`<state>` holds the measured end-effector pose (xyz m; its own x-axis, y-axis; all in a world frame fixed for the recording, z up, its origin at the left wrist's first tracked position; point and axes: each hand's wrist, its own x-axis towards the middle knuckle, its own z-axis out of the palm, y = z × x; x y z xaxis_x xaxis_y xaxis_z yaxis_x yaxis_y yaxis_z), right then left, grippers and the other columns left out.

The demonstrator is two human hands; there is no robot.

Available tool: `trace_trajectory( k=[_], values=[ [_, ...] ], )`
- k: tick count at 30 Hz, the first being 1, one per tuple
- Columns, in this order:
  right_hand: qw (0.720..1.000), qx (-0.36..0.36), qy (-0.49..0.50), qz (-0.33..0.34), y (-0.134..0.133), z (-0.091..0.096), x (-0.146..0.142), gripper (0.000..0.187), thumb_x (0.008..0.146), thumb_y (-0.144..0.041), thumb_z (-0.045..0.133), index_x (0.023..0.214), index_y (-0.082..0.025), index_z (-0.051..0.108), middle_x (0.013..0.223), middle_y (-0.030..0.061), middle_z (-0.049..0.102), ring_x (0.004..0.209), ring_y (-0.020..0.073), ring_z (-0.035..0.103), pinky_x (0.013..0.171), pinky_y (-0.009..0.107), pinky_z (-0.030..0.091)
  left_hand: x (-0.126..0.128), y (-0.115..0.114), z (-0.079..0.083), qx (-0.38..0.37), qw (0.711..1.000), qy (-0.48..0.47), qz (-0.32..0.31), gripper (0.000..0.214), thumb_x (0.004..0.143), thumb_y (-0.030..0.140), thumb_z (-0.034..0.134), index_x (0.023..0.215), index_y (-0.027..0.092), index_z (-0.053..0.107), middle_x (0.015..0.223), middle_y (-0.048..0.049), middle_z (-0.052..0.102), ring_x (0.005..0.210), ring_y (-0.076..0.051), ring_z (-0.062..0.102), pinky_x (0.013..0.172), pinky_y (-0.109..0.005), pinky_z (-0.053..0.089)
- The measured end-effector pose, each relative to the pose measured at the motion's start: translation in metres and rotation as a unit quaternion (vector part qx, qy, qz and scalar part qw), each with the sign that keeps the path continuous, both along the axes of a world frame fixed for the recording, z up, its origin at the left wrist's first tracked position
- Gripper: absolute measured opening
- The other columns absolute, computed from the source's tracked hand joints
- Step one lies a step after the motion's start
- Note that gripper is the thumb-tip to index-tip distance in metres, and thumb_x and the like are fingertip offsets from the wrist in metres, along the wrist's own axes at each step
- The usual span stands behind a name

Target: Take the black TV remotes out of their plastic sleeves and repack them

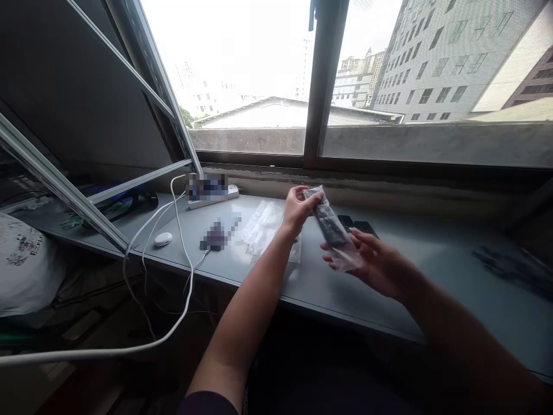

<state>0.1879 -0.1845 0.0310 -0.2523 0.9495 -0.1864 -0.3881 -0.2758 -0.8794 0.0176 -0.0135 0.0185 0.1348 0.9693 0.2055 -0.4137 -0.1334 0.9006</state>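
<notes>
Above the desk I hold a clear plastic bag point(332, 227) with a long dark object inside, shaped like a remote control. My left hand point(298, 208) pinches its upper end between thumb and fingers. The lower end of the bag lies in my right hand point(374, 262), thumb on one side and fingers on the other. Just behind the bag, dark flat objects point(366, 229) lie on the desk, partly hidden. Several clear plastic bags point(264, 227) are spread beside my left forearm, which covers part of them.
The grey desk point(432, 259) runs along below the window. On its left are a white power strip point(213, 197), white cables point(190, 271), a round white device point(163, 239) and a blurred-out phone-like item point(220, 231). A metal frame point(164, 104) rises at left; dark items point(514, 268) lie far right.
</notes>
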Motion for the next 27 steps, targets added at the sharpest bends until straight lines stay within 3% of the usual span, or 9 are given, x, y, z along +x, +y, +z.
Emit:
trace_trajectory(
  k=[3, 7, 11, 14, 17, 20, 27],
  values=[
    [0.996, -0.059, 0.036, 0.060, -0.003, -0.002, 0.001, 0.038, 0.109, -0.045, 0.071, 0.130, -0.014, 0.080, 0.115, 0.0172, 0.086, 0.095, 0.0272, 0.085, 0.093, 0.040, 0.071, 0.000, -0.005, -0.002, 0.047, 0.993, 0.082, -0.070, 0.060, 0.081, 0.049, 0.098, 0.124, 0.017, 0.071, 0.106, -0.0082, 0.078, 0.082, -0.016, 0.071, 0.063, -0.023, 0.053],
    [0.992, -0.101, 0.056, 0.055, -0.003, -0.003, 0.000, 0.030, 0.106, -0.036, 0.077, 0.130, -0.017, 0.080, 0.096, 0.0080, 0.081, 0.080, 0.0202, 0.079, 0.079, 0.032, 0.070, 0.001, -0.012, 0.000, 0.090, 0.972, 0.177, -0.128, 0.056, 0.086, 0.064, 0.089, 0.111, 0.016, 0.078, 0.094, -0.0052, 0.075, 0.073, -0.012, 0.063, 0.058, -0.022, 0.048],
    [0.992, -0.098, 0.073, 0.012, -0.001, -0.002, -0.003, 0.028, 0.103, -0.024, 0.078, 0.130, -0.018, 0.077, 0.090, 0.0046, 0.073, 0.074, 0.0174, 0.073, 0.067, 0.028, 0.068, 0.000, -0.016, 0.005, 0.058, 0.969, 0.179, -0.163, 0.056, 0.097, 0.071, 0.071, 0.104, 0.016, 0.078, 0.092, -0.0054, 0.072, 0.074, -0.013, 0.063, 0.058, -0.022, 0.046],
    [0.993, -0.087, 0.077, 0.016, -0.002, -0.001, -0.003, 0.029, 0.101, -0.023, 0.079, 0.130, -0.019, 0.076, 0.088, 0.0022, 0.068, 0.065, 0.0134, 0.064, 0.053, 0.022, 0.060, -0.002, -0.019, 0.009, 0.024, 0.962, 0.188, -0.194, 0.056, 0.097, 0.072, 0.069, 0.101, 0.016, 0.076, 0.094, -0.0068, 0.072, 0.074, -0.014, 0.063, 0.057, -0.023, 0.040],
    [0.995, -0.078, 0.065, 0.024, -0.004, -0.001, -0.003, 0.030, 0.101, -0.027, 0.081, 0.130, -0.019, 0.076, 0.089, 0.0028, 0.067, 0.063, 0.0129, 0.061, 0.050, 0.021, 0.058, -0.004, -0.021, 0.010, -0.009, 0.947, 0.218, -0.234, 0.060, 0.096, 0.075, 0.067, 0.090, 0.015, 0.076, 0.084, -0.0063, 0.068, 0.072, -0.014, 0.059, 0.058, -0.024, 0.035],
    [0.995, -0.081, 0.055, 0.024, -0.004, -0.003, -0.003, 0.029, 0.102, -0.028, 0.080, 0.128, -0.017, 0.077, 0.089, 0.0037, 0.068, 0.062, 0.0128, 0.061, 0.050, 0.022, 0.057, -0.002, -0.019, 0.007, -0.006, 0.944, 0.209, -0.257, 0.061, 0.097, 0.073, 0.066, 0.095, 0.013, 0.079, 0.085, -0.0065, 0.069, 0.069, -0.012, 0.053, 0.060, -0.025, 0.035],
    [0.995, -0.089, 0.045, 0.020, -0.002, -0.005, -0.004, 0.027, 0.107, -0.030, 0.073, 0.130, -0.018, 0.077, 0.090, 0.0042, 0.069, 0.063, 0.0133, 0.060, 0.051, 0.023, 0.057, -0.001, -0.012, 0.001, 0.019, 0.955, 0.187, -0.231, 0.061, 0.095, 0.072, 0.070, 0.096, 0.012, 0.081, 0.084, -0.0067, 0.069, 0.066, -0.011, 0.050, 0.060, -0.025, 0.036]
  ],
)
